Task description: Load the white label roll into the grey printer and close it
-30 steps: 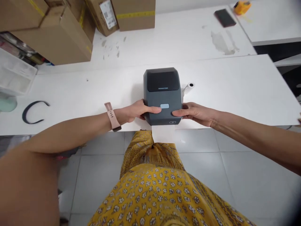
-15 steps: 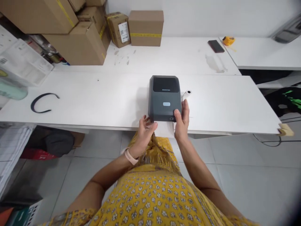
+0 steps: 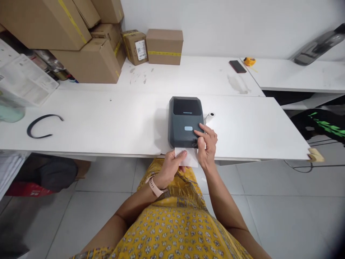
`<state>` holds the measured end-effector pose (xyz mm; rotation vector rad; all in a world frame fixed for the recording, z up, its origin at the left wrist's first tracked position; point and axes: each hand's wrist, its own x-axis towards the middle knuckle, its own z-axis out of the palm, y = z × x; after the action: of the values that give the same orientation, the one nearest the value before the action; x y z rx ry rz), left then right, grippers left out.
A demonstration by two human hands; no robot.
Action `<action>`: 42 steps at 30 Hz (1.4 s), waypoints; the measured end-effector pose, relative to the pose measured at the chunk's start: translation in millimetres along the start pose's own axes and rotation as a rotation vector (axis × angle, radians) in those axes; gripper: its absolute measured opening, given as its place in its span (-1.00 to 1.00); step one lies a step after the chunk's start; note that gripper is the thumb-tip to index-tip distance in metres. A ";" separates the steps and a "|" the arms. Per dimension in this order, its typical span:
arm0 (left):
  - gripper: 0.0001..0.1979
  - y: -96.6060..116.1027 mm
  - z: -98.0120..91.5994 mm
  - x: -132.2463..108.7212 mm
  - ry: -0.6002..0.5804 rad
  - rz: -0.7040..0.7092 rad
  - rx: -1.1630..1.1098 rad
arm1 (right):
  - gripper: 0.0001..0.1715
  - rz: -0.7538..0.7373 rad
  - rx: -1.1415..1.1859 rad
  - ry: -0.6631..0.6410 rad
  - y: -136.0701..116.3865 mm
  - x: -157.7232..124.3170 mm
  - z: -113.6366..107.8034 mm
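Note:
A dark grey label printer (image 3: 183, 121) with a black window and a light blue button sits at the front edge of the white table. White paper (image 3: 192, 158) sticks out of its front and hangs past the edge. My left hand (image 3: 169, 168) pinches this paper at its left side, thumb on top and fingers underneath. Against the printer's front right corner is my right hand (image 3: 208, 148), fingers apart, with the fingertips over the top near the button. A small white paper roll (image 3: 209, 117) lies just behind that hand, partly covered by the printer.
Cardboard boxes (image 3: 165, 45) stand along the back and left of the white table (image 3: 129, 122). A black headband (image 3: 33, 126) lies on the left. Farther back on the right are a phone (image 3: 237, 66), a yellow tape measure (image 3: 249, 61) and a dark bottle (image 3: 315, 48).
My left hand has gone from beside the printer's front left corner to the paper and grips it. My right fingers have shifted from the printer's side onto its top.

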<state>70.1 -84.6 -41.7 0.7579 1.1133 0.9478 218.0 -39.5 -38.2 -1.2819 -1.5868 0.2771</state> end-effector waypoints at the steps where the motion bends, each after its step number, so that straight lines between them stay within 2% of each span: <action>1: -0.44 -1.9 -1.9 -0.4 -0.002 0.000 0.026 | -0.61 0.005 -0.024 0.005 -1.3 1.2 1.5; 4: -0.40 -6.1 -13.0 -5.8 -0.031 0.017 0.204 | -0.63 -0.013 -0.101 -0.062 -2.1 5.5 2.9; 7: -0.29 -5.0 -27.8 -16.3 0.025 0.123 0.438 | -0.56 -0.078 -0.130 -0.130 0.7 8.3 1.7; 10: -0.36 1.2 -37.4 -19.8 0.229 0.363 0.466 | -0.59 -0.105 -0.179 -0.122 1.0 9.6 1.2; 13: -0.56 8.0 -36.9 -7.3 0.457 0.684 0.395 | -0.66 -0.102 -0.249 -0.107 -2.9 11.6 2.4; 14: -0.59 9.7 -34.6 -0.7 0.487 0.767 0.385 | -0.67 -0.107 -0.267 -0.102 -4.4 12.5 3.1; 16: -0.54 11.8 -28.1 12.1 0.462 0.859 0.390 | -0.69 -0.122 -0.283 -0.089 -6.7 14.6 4.6; 19: -0.39 12.3 -17.3 23.4 0.354 0.864 0.388 | -0.71 -0.114 -0.266 -0.104 -7.4 18.3 5.8; 23: -0.27 12.0 -9.1 23.8 0.223 0.773 0.398 | -0.72 -0.082 -0.224 -0.161 -3.4 21.0 1.5; 25: -0.24 12.5 -8.9 22.1 0.212 0.742 0.414 | -0.69 -0.079 -0.112 -0.187 1.2 17.9 -2.3; 27: -0.22 13.2 -10.5 20.8 0.218 0.722 0.426 | -0.58 -0.026 0.071 -0.193 7.3 10.8 -4.9; 31: -0.25 14.4 -15.8 20.0 0.219 0.719 0.484 | -0.30 0.213 0.353 -0.112 18.0 -6.7 -1.4; 35: -0.31 15.4 -21.1 20.5 0.202 0.768 0.485 | -0.22 0.251 0.405 -0.117 18.1 -12.3 5.9; 38: -0.35 18.5 -23.5 20.6 0.211 0.736 0.426 | -0.23 0.231 0.418 -0.134 15.1 -10.0 5.7; 40: -0.37 22.6 -20.6 19.4 0.223 0.720 0.397 | -0.24 0.231 0.413 -0.152 13.5 -8.3 3.3; 42: -0.37 28.5 -10.9 16.8 0.174 0.758 0.393 | -0.25 0.226 0.402 -0.171 11.8 -6.6 0.5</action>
<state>55.3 -57.0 -26.2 1.5038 1.1968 1.4630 223.8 -40.0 -50.4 -1.1407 -1.4320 0.8236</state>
